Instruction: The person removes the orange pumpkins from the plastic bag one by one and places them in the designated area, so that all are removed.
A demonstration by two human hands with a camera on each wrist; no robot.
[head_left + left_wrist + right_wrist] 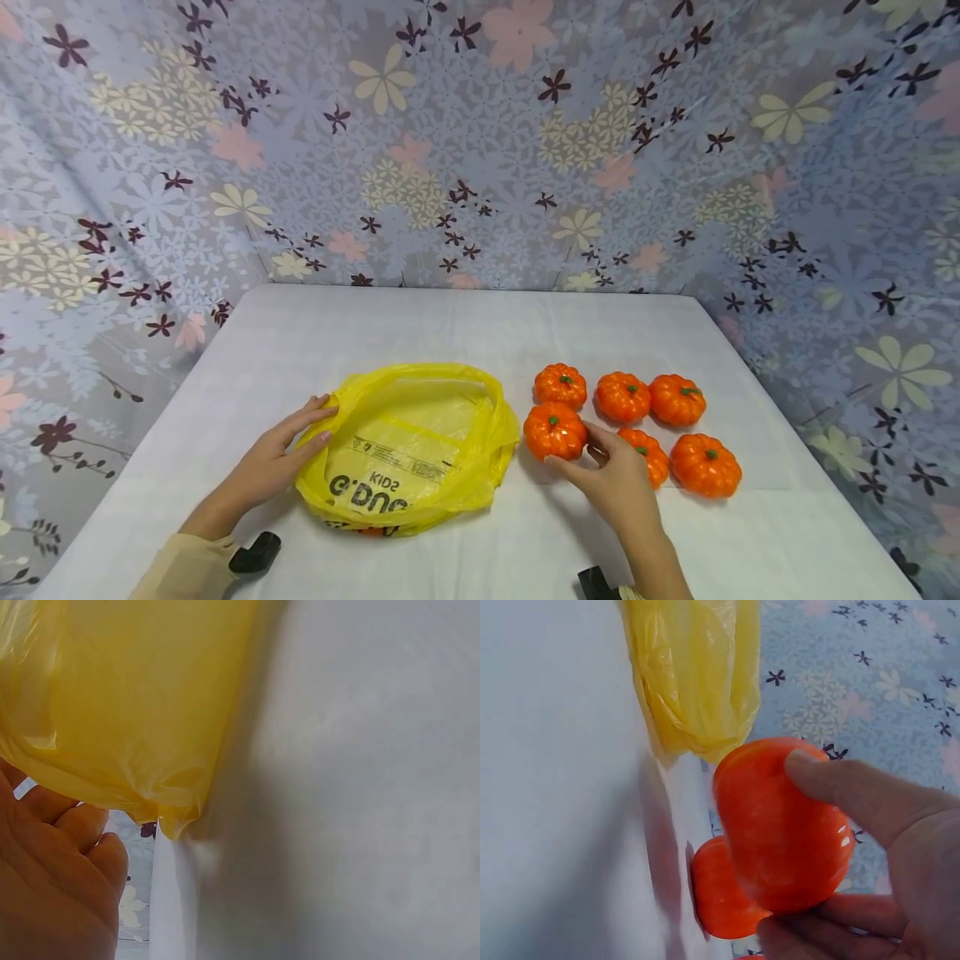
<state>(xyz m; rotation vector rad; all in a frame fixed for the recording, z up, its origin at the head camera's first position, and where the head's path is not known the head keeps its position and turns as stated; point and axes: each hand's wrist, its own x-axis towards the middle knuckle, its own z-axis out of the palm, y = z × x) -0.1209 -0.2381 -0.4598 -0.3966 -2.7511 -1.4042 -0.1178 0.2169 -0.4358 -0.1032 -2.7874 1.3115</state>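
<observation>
A yellow plastic bag [411, 500] with black lettering lies with its mouth spread wide on the white table. My left hand [264, 468] holds the bag's left rim between thumb and fingers. In the left wrist view, the fingers [105, 859] sit beside the yellow plastic [142, 697]. To the right of the bag, my right hand [617, 483] grips a small orange toy pumpkin [555, 431] with a green stem. In the right wrist view, thumb and fingers clasp this pumpkin [784, 832] from opposite sides, raised off the cloth.
Several more orange pumpkins stand right of the bag, including one behind the held one [560, 385], two at the back right [677, 400] and one at the front right [706, 467]. A flowered curtain [480, 150] rises behind the white table [420, 321].
</observation>
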